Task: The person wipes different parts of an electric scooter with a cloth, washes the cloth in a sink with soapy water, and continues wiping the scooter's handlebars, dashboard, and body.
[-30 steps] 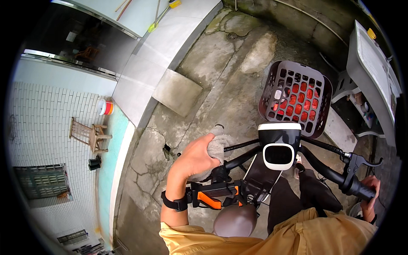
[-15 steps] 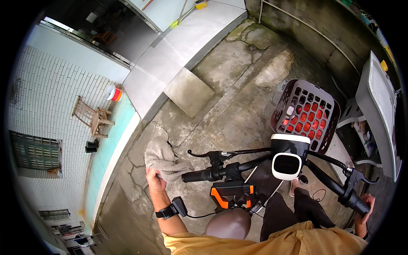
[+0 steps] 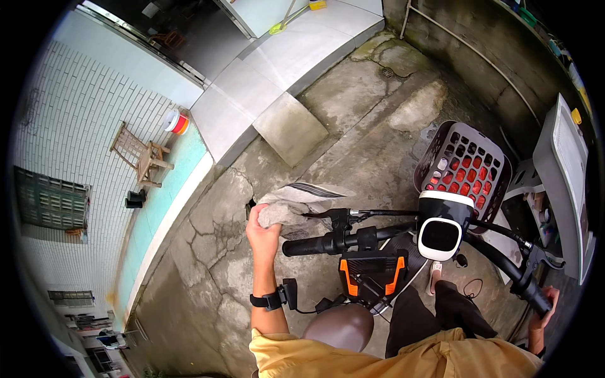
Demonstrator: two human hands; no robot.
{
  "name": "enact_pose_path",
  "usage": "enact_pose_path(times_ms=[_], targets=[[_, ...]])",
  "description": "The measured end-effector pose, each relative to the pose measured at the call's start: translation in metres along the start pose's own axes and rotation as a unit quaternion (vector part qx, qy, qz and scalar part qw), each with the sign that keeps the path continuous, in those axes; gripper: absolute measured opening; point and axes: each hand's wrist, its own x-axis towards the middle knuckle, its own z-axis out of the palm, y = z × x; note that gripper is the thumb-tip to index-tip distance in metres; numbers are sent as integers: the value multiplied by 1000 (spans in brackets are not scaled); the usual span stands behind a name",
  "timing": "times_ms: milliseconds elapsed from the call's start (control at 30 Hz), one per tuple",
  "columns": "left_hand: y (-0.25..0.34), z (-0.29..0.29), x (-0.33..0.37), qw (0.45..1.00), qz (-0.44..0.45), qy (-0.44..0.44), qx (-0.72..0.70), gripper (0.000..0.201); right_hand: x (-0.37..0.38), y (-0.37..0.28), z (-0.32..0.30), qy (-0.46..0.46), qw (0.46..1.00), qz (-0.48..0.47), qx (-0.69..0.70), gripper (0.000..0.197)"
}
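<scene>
My left hand (image 3: 263, 236) is closed around a grey cloth (image 3: 296, 200) with dark stripes along one edge. The cloth spreads to the right beside the left brake lever (image 3: 340, 220), covering part of it, just beyond the black left handlebar grip (image 3: 309, 245). At the far right, my right hand (image 3: 546, 310) is wrapped around the right grip (image 3: 532, 296), its fingers partly hidden behind it. Between the two grips sits a white and black display unit (image 3: 439, 236). Ahead of it is a basket (image 3: 435, 146) with red things inside.
A black and orange holder (image 3: 373, 275) hangs below the handlebar, near a brown saddle (image 3: 340, 331). On the right stands a grey plastic basin unit (image 3: 561, 195). A wooden chair (image 3: 140, 157) and a bucket (image 3: 176, 122) are along the left wall. Cracked concrete (image 3: 208, 277) lies underfoot.
My left hand has moved forward and right with the cloth, from beside the left grip to the brake lever. The cloth now spreads out rightward. My right hand stays on its grip.
</scene>
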Motion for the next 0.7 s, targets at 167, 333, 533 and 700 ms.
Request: enact_pose_path(times_ms=[167,333,533,700], targets=[[36,-48,-59,956,12,59,-288,45,-6,15,-19,17,999,-30,-23,59],[74,0,-94,952,157,-184,186,48,2,21,-13,-2,999,-32,12,57],[24,37,-83,993,110,-3,53,41,5,18,-14,-20,998,-13,56,62],[-32,2,-85,836,-166,223,-473,36,8,37,-25,-63,996,-42,47,67]])
